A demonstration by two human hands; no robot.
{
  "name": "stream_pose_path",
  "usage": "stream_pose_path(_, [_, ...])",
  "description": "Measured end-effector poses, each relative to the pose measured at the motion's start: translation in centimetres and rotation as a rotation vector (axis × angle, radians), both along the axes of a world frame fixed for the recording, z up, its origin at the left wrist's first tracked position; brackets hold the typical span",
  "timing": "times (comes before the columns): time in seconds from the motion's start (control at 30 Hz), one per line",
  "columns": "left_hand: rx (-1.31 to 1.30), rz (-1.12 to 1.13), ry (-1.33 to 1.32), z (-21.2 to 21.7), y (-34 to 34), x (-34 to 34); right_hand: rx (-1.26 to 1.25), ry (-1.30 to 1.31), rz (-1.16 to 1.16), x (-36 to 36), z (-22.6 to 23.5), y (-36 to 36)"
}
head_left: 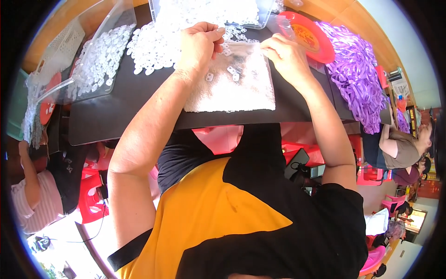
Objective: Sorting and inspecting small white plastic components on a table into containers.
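Small white plastic ring pieces (231, 70): a few lie loose on the white textured mat, between the two hands, near its far edge.
White textured mat (232, 88): a rectangular sheet lying flat on the dark desk top, straight in front of the person.
Left hand (200, 44): fingers curled in, fingertips (218, 31) pressed together at the mat's far left corner, where the heap meets it; whether they pinch a piece I cannot tell.
Right hand (285, 53): fingers bent down onto the mat's far right corner, fingertips touching it; what they hold, if anything, is hidden.
Heap of white plastic pieces (158, 44): a loose pile on the desk, just beyond the left hand, spilling from a clear plastic bin (260, 16) at the far edge.
Clear plastic tray (100, 56): to the left of the heap, tilted, with more white pieces in it.
Red round plastic plate (309, 35): just beyond the right hand, at the desk's far right.
Purple plastic strips (355, 74): a large bundle to the right of the plate, hanging over the desk's edge.
Dark desk (121, 111): carries all of these.
Other people: one person in a brown top (402, 151) sits at the right, another in a pink striped top (39, 204) at the left.
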State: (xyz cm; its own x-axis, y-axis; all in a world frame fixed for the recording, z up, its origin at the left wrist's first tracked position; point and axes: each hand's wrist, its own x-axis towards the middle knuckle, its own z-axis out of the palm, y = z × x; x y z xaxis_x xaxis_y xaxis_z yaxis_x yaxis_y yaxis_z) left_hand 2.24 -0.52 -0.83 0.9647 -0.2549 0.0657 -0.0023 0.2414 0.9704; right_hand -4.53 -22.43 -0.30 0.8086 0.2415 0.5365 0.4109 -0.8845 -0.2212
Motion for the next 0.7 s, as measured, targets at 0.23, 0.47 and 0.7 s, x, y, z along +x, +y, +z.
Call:
stream_pose_path(0.23, [0.071, -0.037, -0.02, 0.2, -0.1, -0.4, -0.255, 0.027, 0.011, 0.4, -0.2, 0.8])
stream_pose_path(0.47, [0.141, -0.065, -0.038, 0.3, -0.4, -0.9, -0.177, 0.102, 0.09, 0.0, 0.5, 1.1])
stream_pose_path(0.7, [0.129, -0.085, -0.017, 0.8, -0.4, -1.4, 0.492, 0.237, 0.035, 1.4, 1.9, 2.3])
